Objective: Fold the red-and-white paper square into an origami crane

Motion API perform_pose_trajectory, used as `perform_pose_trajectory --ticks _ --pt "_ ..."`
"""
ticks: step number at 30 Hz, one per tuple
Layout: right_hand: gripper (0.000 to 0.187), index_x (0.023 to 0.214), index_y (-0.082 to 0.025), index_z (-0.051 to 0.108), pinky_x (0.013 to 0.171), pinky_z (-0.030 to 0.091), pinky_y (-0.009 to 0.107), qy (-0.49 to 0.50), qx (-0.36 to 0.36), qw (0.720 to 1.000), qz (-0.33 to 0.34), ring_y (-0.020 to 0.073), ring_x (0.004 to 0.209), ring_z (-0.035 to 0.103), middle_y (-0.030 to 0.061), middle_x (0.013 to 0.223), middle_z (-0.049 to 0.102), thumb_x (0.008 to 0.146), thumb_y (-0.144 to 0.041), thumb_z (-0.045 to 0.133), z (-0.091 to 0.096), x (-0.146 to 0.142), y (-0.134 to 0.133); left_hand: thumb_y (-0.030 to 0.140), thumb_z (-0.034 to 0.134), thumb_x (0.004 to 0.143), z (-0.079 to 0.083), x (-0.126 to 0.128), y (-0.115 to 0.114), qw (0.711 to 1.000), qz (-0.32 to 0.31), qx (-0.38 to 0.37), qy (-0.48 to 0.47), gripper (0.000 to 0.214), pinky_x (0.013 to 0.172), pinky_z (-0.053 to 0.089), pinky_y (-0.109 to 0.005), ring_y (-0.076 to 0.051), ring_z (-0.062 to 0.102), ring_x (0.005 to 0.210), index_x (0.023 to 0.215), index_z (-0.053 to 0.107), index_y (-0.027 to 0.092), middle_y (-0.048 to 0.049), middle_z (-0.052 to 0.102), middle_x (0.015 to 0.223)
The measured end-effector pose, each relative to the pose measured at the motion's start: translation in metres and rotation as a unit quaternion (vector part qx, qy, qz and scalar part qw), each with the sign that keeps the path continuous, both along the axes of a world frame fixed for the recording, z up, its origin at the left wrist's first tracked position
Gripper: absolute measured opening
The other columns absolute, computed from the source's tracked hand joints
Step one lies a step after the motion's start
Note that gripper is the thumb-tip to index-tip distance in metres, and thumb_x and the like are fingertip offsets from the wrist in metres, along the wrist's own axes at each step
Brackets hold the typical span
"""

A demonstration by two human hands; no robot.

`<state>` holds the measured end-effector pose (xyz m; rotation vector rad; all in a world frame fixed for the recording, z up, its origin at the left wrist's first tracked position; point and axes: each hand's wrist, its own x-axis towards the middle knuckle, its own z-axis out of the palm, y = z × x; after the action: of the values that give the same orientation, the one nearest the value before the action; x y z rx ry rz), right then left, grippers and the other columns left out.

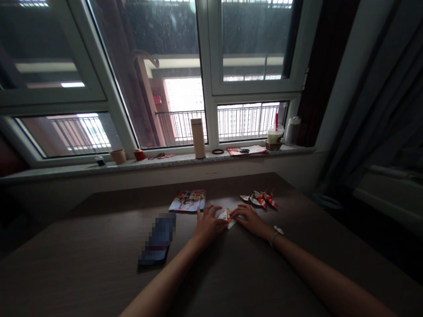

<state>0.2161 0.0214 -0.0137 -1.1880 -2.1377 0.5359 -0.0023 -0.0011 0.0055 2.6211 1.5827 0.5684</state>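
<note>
A small piece of folded paper (228, 223), white with red and orange print, lies on the dark table between my two hands. My left hand (209, 223) grips its left side, thumb and fingers closed on the edge. From the other side, the fingers of my right hand (250, 219) press together on the right part of the paper. A bracelet circles my right wrist. Just beyond that hand sit several folded paper figures (262, 199) in red and white, with pointed tips like origami cranes. Printed, colourful paper sheets (187, 200) lie past my left hand.
A pixelated dark phone-like object (157, 240) lies left of my left forearm. Along the windowsill (158, 162) stand a beige bottle (198, 138), a paper cup (118, 156), a drink cup with a red straw (275, 134), a grey bottle (292, 130) and scissors (244, 151) on papers.
</note>
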Motion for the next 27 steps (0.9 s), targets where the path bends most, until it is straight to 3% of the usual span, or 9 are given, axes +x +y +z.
perform_pose_trajectory --ticks 6,20,27 --pt "0.016 0.09 -0.03 0.074 0.114 0.016 0.057 -0.03 0.04 0.999 -0.02 0.0275 0.13 0.043 -0.0006 0.108 0.073 0.088 -0.026 0.059 0.001 -0.006 0.003 0.041 0.066 0.085 -0.003 -0.001 0.002 1.0 0.001 0.004 -0.004 0.015 0.112 0.006 -0.072 -0.032 0.033 0.136 0.098 0.075 0.043 0.0003 0.053 0.139" --pt "0.022 0.107 -0.03 0.071 0.111 0.028 0.053 -0.043 0.025 0.999 0.008 0.028 0.132 0.039 0.0014 0.127 0.065 0.087 -0.033 0.061 -0.003 0.003 0.008 0.042 0.066 0.084 -0.005 -0.001 0.001 1.0 0.002 0.014 -0.016 0.015 0.114 0.004 -0.07 -0.032 0.034 0.135 0.096 0.076 0.042 -0.0007 0.054 0.136" --pt "0.015 0.095 -0.028 0.074 0.111 0.03 0.05 -0.046 0.038 0.998 -0.011 0.0275 0.129 0.041 0.0045 0.123 0.064 0.085 -0.034 0.064 -0.002 0.004 0.001 0.045 0.071 0.079 0.0 0.002 -0.004 0.999 0.006 0.0 -0.035 0.019 0.115 0.009 -0.065 -0.032 0.037 0.133 0.096 0.076 0.039 -0.0019 0.055 0.136"
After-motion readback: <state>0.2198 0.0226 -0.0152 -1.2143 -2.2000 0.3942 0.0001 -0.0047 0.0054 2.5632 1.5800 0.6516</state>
